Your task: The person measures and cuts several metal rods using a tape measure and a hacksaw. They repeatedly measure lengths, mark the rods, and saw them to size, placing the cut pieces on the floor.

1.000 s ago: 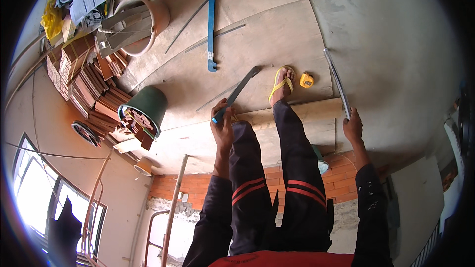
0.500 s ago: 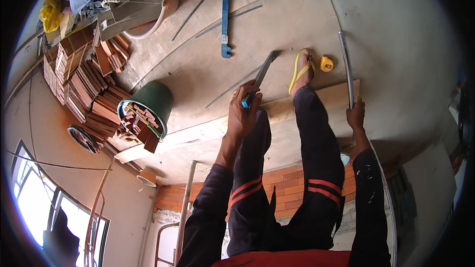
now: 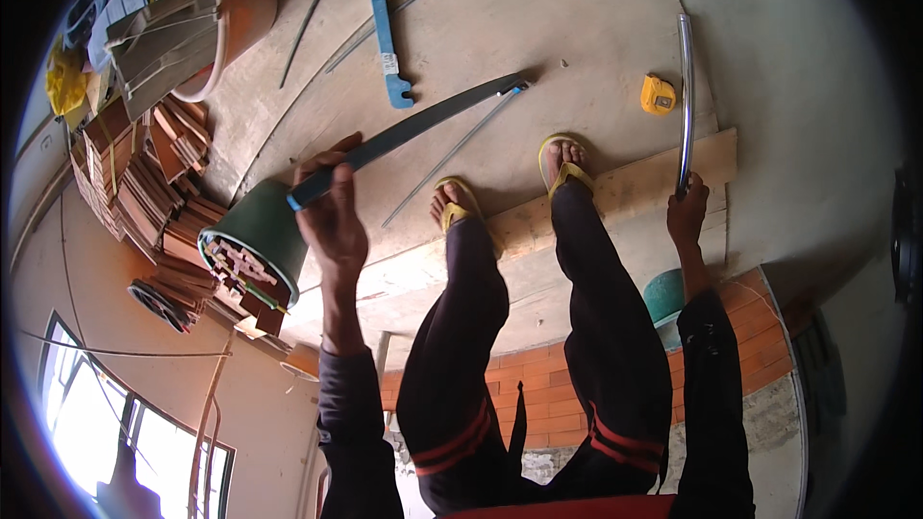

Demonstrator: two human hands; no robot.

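Note:
My left hand (image 3: 334, 211) is closed around the near end of a long flat bar (image 3: 423, 119), dark grey with a blue edge. That bar slants away to the right over the floor, its far tip by a thin grey rod (image 3: 433, 165). My right hand (image 3: 687, 216) grips the lower end of a shiny metal tube (image 3: 686, 86), which points away from me. A yellow tape measure (image 3: 659, 94) lies just left of the tube. Farther off, a blue metal bar (image 3: 382, 14) with a notched, hooked end rests on the floor.
A green bucket (image 3: 258, 231) holding broken tile pieces lies tipped at the left, beside stacked reddish tiles (image 3: 135, 168). Behind them is a pinkish bucket (image 3: 245, 19). A wooden plank (image 3: 625, 173) crosses by my feet, which wear yellow flip-flops. A teal bucket (image 3: 663, 298) sits near my right forearm.
My left hand has moved left, turning the dark bar from steep to a flatter slant. The tube in my right hand stands more upright. My left foot has come into view.

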